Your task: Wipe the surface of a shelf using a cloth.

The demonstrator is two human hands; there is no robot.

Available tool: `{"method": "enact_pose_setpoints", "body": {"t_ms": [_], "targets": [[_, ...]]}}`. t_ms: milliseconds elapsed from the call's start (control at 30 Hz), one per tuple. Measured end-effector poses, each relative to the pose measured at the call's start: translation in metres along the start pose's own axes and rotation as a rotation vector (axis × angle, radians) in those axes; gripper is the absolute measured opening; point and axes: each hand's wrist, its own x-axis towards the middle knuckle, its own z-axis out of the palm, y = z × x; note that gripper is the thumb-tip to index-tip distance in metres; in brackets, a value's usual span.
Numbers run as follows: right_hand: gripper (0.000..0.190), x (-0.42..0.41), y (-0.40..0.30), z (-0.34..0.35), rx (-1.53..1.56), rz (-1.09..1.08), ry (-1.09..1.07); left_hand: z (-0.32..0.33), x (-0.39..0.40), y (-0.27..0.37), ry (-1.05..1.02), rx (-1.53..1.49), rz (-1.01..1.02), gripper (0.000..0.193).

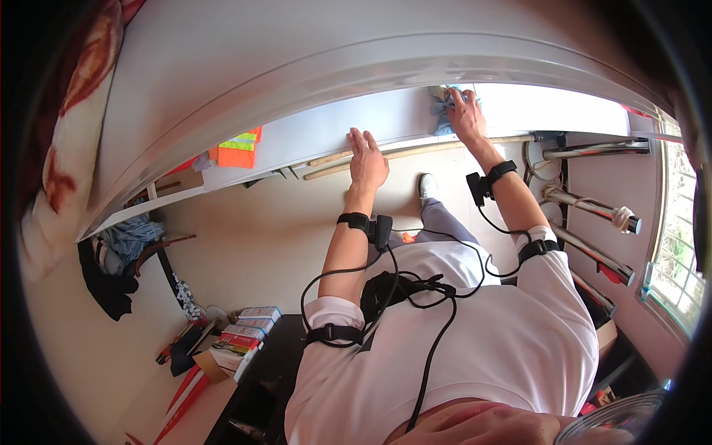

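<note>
A crumpled light-blue cloth (443, 123) lies on a white shelf board (311, 137), with my right hand (468, 115) gripping it from above, fingers bent over the fabric. Further left, my left hand (367, 161) rests its fingertips on the front edge of the same board, fingers slightly apart and holding nothing. Left of that hand, an orange reflective vest (238, 150) with a yellow band hangs over the board's edge. Both forearms carry black straps with small black devices and cables.
A white panel (356, 61) arches above the board. Below it run wooden poles (328, 169). Metal tubes (595, 208) jut out at the right beside a barred window (676, 239). Clothes (130, 236) hang at the left; boxes (245, 334) stand on a dark surface.
</note>
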Motion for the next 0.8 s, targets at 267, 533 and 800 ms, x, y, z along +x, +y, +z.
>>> {"method": "enact_pose_setpoints", "body": {"t_ms": [267, 533, 800], "targets": [[0.038, 0.069, -0.003, 0.050, -0.219, -0.118, -0.064, -0.025, -0.003, -0.005, -0.144, -0.046, 0.047, 0.081], [0.040, 0.062, -0.111, 0.071, 0.138, -0.186, -0.067, -0.011, 0.002, -0.015, -0.105, -0.054, 0.051, 0.080], [0.045, -0.018, -0.109, 0.047, -0.021, -0.694, -0.278, -0.028, 0.001, -0.010, -0.177, -0.085, 0.026, 0.081]]}}
